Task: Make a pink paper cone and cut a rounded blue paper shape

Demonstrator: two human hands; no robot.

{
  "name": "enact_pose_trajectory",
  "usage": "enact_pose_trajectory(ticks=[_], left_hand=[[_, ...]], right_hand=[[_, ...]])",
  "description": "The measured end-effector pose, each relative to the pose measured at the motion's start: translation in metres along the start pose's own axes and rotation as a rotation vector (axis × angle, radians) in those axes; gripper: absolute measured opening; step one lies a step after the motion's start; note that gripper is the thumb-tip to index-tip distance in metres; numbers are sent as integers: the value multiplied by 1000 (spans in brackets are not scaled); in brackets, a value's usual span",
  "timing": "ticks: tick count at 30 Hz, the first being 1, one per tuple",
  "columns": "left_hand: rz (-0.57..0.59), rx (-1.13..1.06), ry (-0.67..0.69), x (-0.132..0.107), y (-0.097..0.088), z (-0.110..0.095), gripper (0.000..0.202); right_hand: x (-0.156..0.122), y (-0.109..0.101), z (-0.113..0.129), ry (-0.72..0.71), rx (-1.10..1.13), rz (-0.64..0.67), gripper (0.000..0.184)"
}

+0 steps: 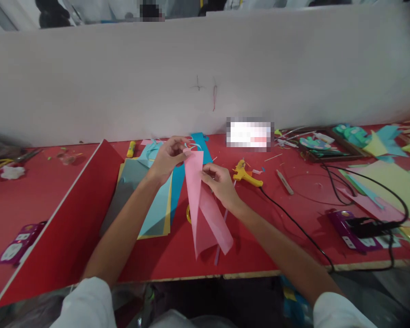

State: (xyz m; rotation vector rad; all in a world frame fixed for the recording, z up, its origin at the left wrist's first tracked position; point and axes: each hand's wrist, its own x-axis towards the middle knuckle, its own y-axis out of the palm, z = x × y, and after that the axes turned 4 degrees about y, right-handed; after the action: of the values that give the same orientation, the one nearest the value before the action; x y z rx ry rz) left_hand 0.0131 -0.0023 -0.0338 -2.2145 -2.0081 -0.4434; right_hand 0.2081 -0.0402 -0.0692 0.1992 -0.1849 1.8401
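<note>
A pink sheet of paper [193, 182], folded lengthwise with its lower end spreading apart, hangs between my hands above the red table. At its upper left corner my left hand [167, 157] pinches the paper. My right hand [220, 182] grips the right edge a little lower, thumb against the sheet. Behind the paper, part of a yellow ring-shaped handle [188, 213] shows; the rest is hidden. A thin pale purple stick [216, 256] lies partly under the paper. Just right of my right hand rests a yellow glue gun [248, 175] with a black cord.
Blue and yellow sheets [157, 209] lie left, beside an upright red divider [64, 218]. A glue stick [131, 149] stands behind them. To the right are a cutter knife [284, 182], a purple box [353, 232] with a black plug, a framed tray [328, 157] and coloured paper [396, 187].
</note>
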Motion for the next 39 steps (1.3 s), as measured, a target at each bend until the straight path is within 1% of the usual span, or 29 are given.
enact_pose_trajectory(ticks=[2,5,10,14,20,27,34,39], left_hand=[[6,-16,-11,-1,1,-2,38],[19,-35,-22,-2,0,-4,34],[24,-57,-15,-2,-2,-6,31],[17,-46,-8,-1,-5,-6,30],[39,65,70,-1,-10,-8,27],[78,172,160,-1,-15,-11,31],[90,200,196,-1,-16,-13,30],[80,204,219,-1,-17,-15,28]], right_hand=[[-2,1,0,1,20,-8,40],[-5,0,-2,41,70,-24,34],[-11,-5,-7,77,120,-54,36],[-13,-9,-12,136,173,-51,36],[-11,-13,-17,204,247,-29,39],[-9,-16,-18,275,294,-34,38],[-9,-18,-19,308,339,-48,38],[-6,-22,-25,320,362,-72,38]])
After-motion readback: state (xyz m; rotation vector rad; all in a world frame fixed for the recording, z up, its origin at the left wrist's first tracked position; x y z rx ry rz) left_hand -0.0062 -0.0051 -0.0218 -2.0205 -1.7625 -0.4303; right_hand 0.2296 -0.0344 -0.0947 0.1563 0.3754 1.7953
